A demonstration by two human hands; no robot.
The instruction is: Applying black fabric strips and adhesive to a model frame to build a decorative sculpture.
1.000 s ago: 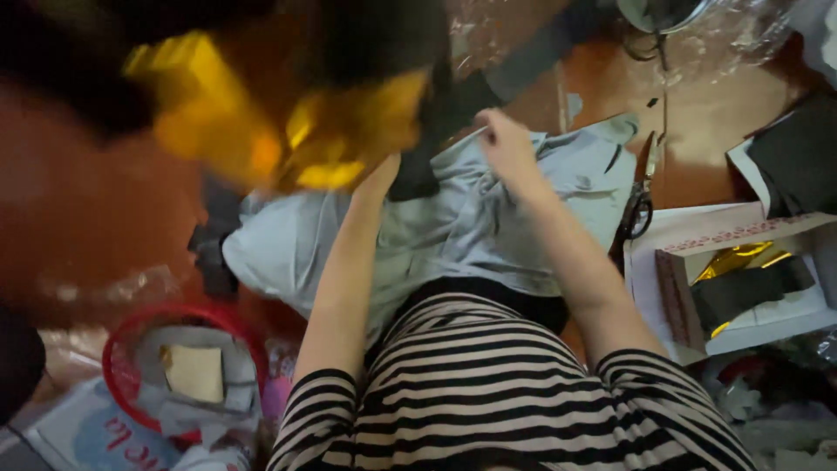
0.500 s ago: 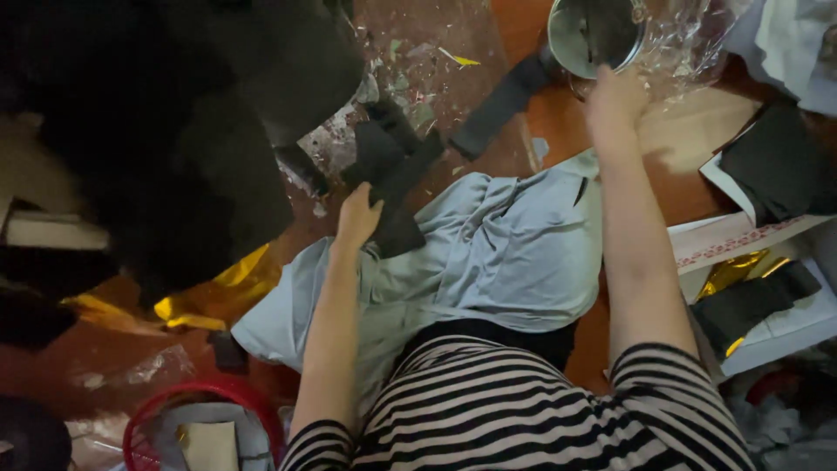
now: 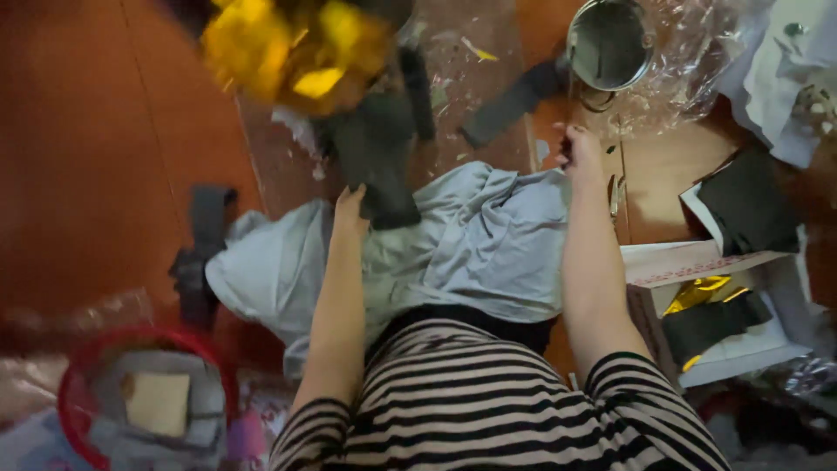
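1. Reddish-brown wooden floor (image 3: 96,157) fills the view from above, and it is covered with scraps and small bits of litter at 12 o'clock.
2. A person in a black-and-white striped top (image 3: 488,410) sits at 6 o'clock, with a light blue cloth (image 3: 488,244) spread over the lap at the centre.
3. The left hand (image 3: 350,209) reaches forward at about 11 o'clock from the centre. Its fingers touch the edge of a dark grey fabric piece (image 3: 379,166) that lies partly on the blue cloth. I cannot tell if the fingers grip it or only press on it.
4. Above this piece, at 11 o'clock, a blurred bundle of shiny yellow foil (image 3: 296,52) is seen.
5. The right hand (image 3: 580,153) is stretched out at 1 o'clock, just beyond the edge of the blue cloth. The fingers are curled and seem to pinch something small and dark, but it is too small to name.
6. A round metal pot (image 3: 610,39) stands at 1 o'clock, near the right hand and just beyond it, and a dark strip of fabric (image 3: 514,100) lies on the floor to the left of the pot.
7. At 3 o'clock an open white box (image 3: 697,262) holds gold foil and dark fabric.
8. At 7 o'clock a red basket (image 3: 78,358) holds grey pieces and a pale square.
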